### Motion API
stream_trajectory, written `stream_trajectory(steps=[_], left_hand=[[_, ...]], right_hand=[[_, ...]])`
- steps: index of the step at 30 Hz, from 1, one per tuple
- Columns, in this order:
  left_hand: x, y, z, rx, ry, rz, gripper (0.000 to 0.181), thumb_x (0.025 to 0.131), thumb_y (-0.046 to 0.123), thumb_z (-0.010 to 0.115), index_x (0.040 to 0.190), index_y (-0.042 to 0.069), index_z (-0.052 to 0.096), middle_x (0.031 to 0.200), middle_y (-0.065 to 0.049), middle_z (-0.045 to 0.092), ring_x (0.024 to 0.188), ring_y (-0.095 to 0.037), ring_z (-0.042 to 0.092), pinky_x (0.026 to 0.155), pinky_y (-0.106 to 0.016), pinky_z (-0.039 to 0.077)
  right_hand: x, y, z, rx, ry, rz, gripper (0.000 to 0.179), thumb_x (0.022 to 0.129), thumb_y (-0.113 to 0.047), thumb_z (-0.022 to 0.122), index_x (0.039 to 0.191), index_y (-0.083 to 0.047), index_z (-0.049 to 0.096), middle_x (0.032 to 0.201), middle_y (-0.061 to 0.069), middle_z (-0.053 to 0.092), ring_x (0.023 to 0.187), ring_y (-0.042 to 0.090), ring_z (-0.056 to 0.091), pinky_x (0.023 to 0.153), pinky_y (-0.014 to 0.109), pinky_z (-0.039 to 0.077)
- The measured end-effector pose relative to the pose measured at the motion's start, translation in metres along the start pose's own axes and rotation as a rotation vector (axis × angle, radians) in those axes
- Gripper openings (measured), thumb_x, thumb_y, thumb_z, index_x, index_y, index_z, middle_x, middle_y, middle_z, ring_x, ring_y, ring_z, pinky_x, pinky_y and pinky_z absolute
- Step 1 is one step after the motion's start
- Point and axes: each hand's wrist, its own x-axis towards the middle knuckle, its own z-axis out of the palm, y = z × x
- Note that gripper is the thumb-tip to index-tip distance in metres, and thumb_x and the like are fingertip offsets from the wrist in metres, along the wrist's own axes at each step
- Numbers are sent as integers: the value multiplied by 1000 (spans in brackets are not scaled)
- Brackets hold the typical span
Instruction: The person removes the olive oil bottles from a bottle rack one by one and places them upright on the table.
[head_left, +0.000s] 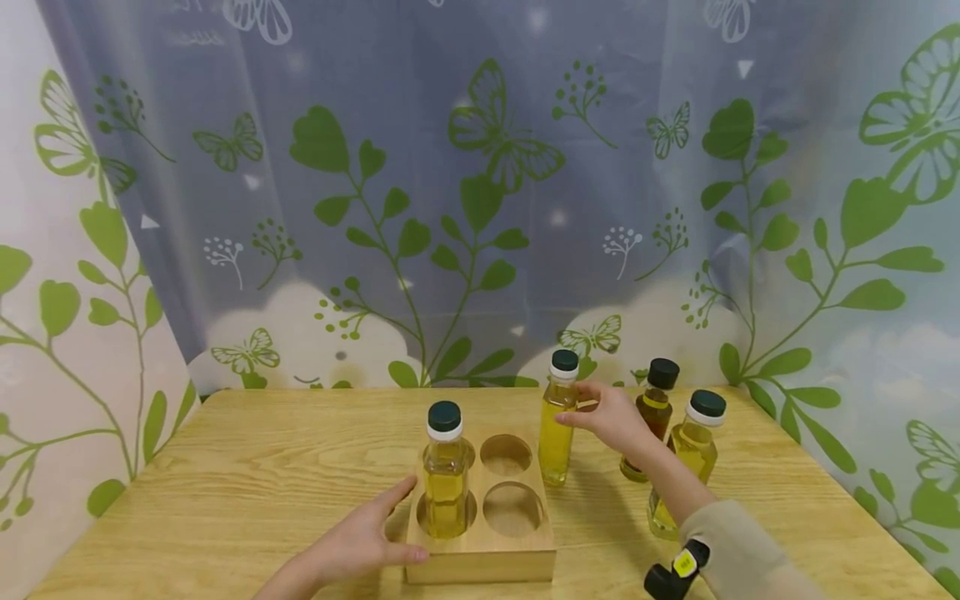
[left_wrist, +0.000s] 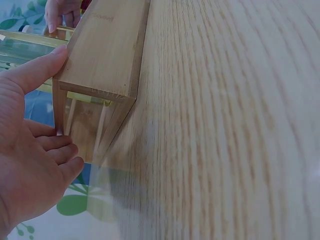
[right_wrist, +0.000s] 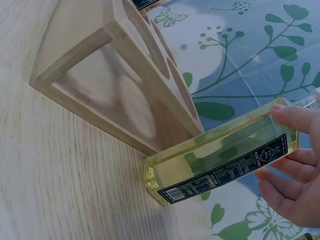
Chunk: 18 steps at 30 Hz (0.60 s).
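Observation:
My left hand (head_left: 348,542) grips the left end of a wooden bottle rack (head_left: 480,568), thumb at the front corner and fingers along the side. One oil bottle (head_left: 446,492), with a dark green cap and yellow oil, stands upright in the rack's front left hole. Behind the rack's right side, my right hand (head_left: 611,417) pinches a second oil bottle (head_left: 555,437) near its shoulder, thumb opposite the fingers. That bottle is upright; I cannot tell whether its base touches the table. In the right wrist view its black label (right_wrist: 225,170) shows beside the rack's corner.
To the right stand a dark brown bottle (head_left: 662,375) with a black cap and another yellow oil bottle (head_left: 693,450), both partly behind the right forearm. A patterned curtain (head_left: 420,250) hangs beyond the wooden table (head_left: 300,467). The rack's right-hand holes show bare wood.

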Motion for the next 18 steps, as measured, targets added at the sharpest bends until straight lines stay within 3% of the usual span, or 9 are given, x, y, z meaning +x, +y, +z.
stream_trajectory(steps=[18], left_hand=[[1, 1, 1, -6, 1, 0, 98, 75, 38, 76, 143, -7, 22, 144, -28, 27, 129, -46, 28, 101, -61, 24]], right_hand=[[-10, 5, -6, 35, -90, -85, 70, 86, -24, 67, 139, 8, 34, 133, 29, 43, 110, 39, 53, 84, 43, 50]])
